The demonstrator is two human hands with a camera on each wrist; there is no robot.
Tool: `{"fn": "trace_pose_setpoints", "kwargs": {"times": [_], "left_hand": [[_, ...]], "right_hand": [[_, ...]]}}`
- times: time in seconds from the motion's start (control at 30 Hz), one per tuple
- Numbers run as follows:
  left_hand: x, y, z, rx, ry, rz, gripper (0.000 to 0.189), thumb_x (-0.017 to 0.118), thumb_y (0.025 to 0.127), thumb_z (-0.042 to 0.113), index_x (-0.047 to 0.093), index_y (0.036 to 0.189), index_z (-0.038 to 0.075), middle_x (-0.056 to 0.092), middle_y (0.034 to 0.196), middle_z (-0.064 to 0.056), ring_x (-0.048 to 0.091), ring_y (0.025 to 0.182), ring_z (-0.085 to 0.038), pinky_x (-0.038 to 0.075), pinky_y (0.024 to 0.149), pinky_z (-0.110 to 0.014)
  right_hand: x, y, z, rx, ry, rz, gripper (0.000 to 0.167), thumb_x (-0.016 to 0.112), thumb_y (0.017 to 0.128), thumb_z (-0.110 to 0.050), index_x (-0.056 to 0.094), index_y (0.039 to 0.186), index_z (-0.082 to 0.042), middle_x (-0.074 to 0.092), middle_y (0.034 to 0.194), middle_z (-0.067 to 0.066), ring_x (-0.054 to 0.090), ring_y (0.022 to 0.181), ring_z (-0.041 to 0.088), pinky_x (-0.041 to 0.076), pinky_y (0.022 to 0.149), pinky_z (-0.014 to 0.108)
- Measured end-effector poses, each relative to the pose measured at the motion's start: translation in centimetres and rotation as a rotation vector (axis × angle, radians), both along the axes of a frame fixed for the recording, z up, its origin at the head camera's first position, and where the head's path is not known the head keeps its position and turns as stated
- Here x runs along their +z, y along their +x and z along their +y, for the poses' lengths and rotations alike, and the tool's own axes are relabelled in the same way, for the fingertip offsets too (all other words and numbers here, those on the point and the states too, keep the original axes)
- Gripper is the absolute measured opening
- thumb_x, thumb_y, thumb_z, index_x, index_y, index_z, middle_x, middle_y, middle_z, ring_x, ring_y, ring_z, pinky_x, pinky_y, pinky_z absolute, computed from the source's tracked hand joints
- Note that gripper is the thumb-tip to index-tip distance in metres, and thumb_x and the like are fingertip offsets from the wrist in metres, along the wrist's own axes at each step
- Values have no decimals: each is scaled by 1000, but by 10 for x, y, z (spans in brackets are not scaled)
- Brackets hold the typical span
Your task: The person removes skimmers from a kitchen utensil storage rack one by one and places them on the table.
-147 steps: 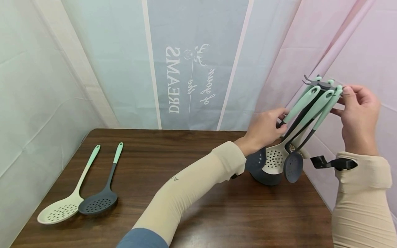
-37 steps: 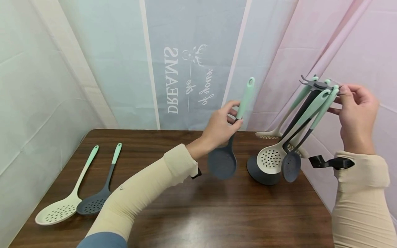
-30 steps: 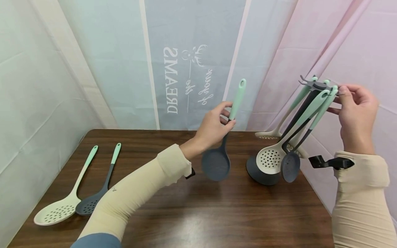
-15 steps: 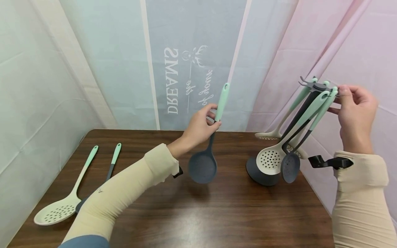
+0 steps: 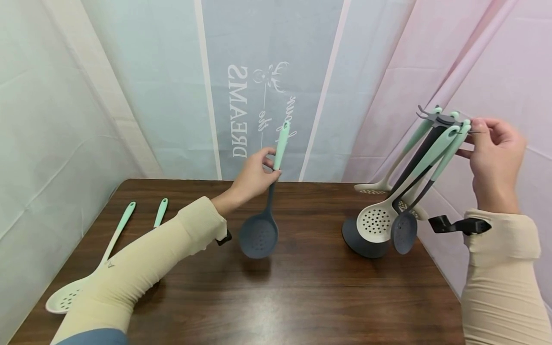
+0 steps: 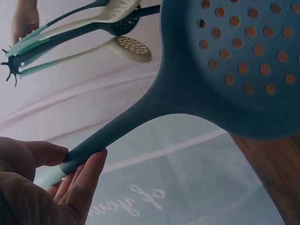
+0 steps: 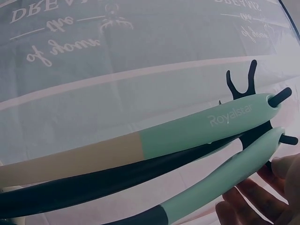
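My left hand (image 5: pixel 252 178) pinches a dark grey skimmer (image 5: pixel 258 235) where its mint handle meets the dark neck. Its round, perforated head hangs downward over the table; the holes show plainly in the left wrist view. At the right, my right hand (image 5: pixel 496 160) pinches a hook at the top of a dark utensil stand (image 5: pixel 364 245), beside a mint handle. Several utensils hang there, among them a beige slotted spoon (image 5: pixel 375 223) and a smaller dark spoon (image 5: pixel 404 233). In the right wrist view, a mint handle (image 7: pixel 211 122) with lettering hangs on its hook.
On the brown table (image 5: pixel 302 297), at the left, lie a beige skimmer (image 5: pixel 64 298) and a second dark skimmer with a mint handle (image 5: pixel 161 212), both partly hidden by my left forearm. A printed curtain (image 5: pixel 276 48) hangs behind the table; pale cloth flanks both sides.
My left hand has taken the dark skimmer off the stand and carried it left, to the middle of the table. My right hand keeps its place at the stand's top.
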State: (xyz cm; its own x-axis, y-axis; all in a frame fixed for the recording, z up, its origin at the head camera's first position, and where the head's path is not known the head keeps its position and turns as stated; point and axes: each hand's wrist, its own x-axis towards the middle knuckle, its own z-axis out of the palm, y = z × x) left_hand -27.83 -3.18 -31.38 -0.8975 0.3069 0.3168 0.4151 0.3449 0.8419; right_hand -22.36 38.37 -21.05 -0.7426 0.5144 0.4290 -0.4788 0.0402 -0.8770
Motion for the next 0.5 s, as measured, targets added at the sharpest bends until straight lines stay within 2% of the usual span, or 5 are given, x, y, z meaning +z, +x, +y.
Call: {"fn": "trace_pose_setpoints", "kwargs": {"times": [0.23, 0.5], "left_hand": [[-4, -2, -18, 12, -39, -70, 42, 69, 95, 2, 53, 135, 3, 66, 99, -16, 70, 71, -27, 54, 55, -30], [-7, -7, -41, 4, -81, -185, 45, 67, 97, 4, 50, 138, 1, 66, 100, -18, 72, 77, -25, 58, 57, -29]], "right_hand": [[-1, 1, 0, -13, 9, -1, 11, 68, 98, -9, 75, 95, -1, 72, 86, 3, 72, 73, 10, 57, 57, 20], [-1, 1, -1, -25, 17, -1, 10, 69, 97, -10, 74, 95, -1, 72, 85, 3, 72, 72, 10, 57, 57, 20]]}}
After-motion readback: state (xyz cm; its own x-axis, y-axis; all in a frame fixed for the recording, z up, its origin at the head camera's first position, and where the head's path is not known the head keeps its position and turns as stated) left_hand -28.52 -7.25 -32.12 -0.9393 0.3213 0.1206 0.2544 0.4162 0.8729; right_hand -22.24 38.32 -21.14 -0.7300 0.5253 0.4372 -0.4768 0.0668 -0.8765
